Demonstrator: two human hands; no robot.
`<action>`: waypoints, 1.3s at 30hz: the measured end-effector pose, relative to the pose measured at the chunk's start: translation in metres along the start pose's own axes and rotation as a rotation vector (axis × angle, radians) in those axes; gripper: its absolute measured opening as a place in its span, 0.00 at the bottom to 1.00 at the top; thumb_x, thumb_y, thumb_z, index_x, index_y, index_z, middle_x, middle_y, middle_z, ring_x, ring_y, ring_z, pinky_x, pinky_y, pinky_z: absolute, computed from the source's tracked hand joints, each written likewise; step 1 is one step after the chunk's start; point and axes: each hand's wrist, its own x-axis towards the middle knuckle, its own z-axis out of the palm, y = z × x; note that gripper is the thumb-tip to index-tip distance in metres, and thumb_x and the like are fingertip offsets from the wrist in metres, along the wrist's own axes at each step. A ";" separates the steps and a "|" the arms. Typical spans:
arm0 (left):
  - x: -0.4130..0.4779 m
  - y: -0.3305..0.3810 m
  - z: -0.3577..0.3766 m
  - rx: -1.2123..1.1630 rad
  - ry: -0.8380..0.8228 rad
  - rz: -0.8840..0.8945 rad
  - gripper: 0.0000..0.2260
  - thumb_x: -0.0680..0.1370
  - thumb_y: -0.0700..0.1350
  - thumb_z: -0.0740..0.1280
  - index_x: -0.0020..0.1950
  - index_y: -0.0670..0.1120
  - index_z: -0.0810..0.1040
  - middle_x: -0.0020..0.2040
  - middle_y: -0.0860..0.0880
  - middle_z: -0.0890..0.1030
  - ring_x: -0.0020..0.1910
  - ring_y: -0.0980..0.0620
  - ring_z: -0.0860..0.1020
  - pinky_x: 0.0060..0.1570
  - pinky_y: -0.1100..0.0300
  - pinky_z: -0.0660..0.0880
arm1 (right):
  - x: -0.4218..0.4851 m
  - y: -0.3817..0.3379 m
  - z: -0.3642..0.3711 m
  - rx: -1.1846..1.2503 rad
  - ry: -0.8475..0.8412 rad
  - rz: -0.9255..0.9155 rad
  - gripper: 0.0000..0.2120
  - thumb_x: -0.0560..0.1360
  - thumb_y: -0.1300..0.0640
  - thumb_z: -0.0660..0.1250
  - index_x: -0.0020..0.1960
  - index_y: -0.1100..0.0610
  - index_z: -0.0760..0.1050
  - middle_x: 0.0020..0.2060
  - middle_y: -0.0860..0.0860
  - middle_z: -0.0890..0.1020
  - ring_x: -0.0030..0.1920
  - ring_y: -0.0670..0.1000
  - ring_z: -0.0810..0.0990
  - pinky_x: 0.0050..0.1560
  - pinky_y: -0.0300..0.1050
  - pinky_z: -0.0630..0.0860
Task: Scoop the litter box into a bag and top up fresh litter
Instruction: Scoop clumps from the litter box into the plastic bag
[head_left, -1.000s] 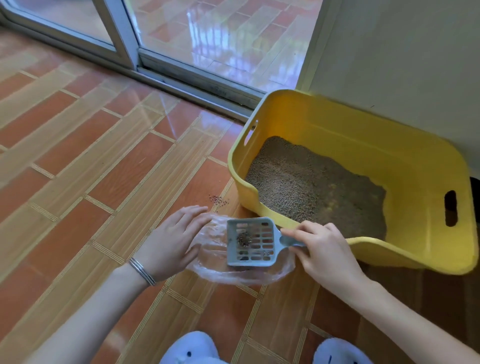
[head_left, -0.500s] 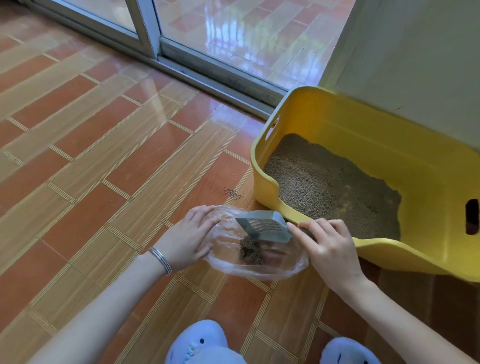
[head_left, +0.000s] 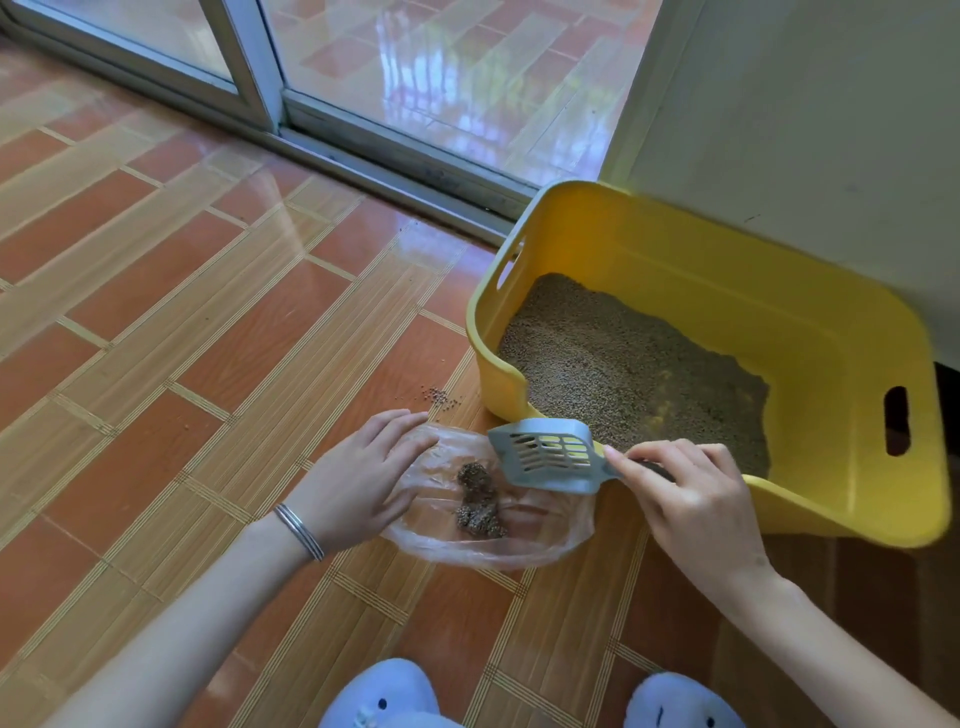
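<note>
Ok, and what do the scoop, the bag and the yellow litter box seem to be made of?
The scoop looks like rigid grey plastic, matte: moulded slots, even colour. The bag is probably thin clear plastic film, glossy: it wrinkles and the floor shows through. The litter box seems stiff yellow plastic with a slight sheen: one-piece rounded rim, cut-out handles.

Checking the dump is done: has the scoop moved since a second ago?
Yes, the scoop shifted across the bag toward the litter box rim.
</note>
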 end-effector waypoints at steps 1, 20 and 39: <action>0.004 0.003 -0.006 -0.004 0.040 0.031 0.22 0.72 0.48 0.71 0.63 0.41 0.75 0.64 0.41 0.75 0.64 0.42 0.73 0.60 0.48 0.74 | 0.000 0.005 -0.007 0.030 0.000 0.030 0.13 0.72 0.63 0.68 0.55 0.54 0.81 0.42 0.50 0.82 0.40 0.53 0.80 0.42 0.47 0.67; 0.121 0.046 -0.049 0.051 0.090 0.198 0.24 0.79 0.57 0.51 0.61 0.44 0.77 0.60 0.46 0.78 0.63 0.46 0.74 0.67 0.47 0.67 | 0.025 0.129 -0.067 -0.603 -0.829 0.639 0.13 0.72 0.59 0.60 0.31 0.51 0.64 0.29 0.47 0.68 0.37 0.52 0.74 0.49 0.48 0.65; 0.131 0.053 -0.045 0.035 0.063 0.159 0.23 0.79 0.57 0.52 0.60 0.45 0.79 0.58 0.49 0.79 0.61 0.48 0.76 0.64 0.49 0.68 | 0.024 0.178 -0.030 -0.503 -0.786 0.613 0.06 0.74 0.58 0.63 0.39 0.54 0.76 0.30 0.48 0.70 0.33 0.51 0.69 0.44 0.45 0.65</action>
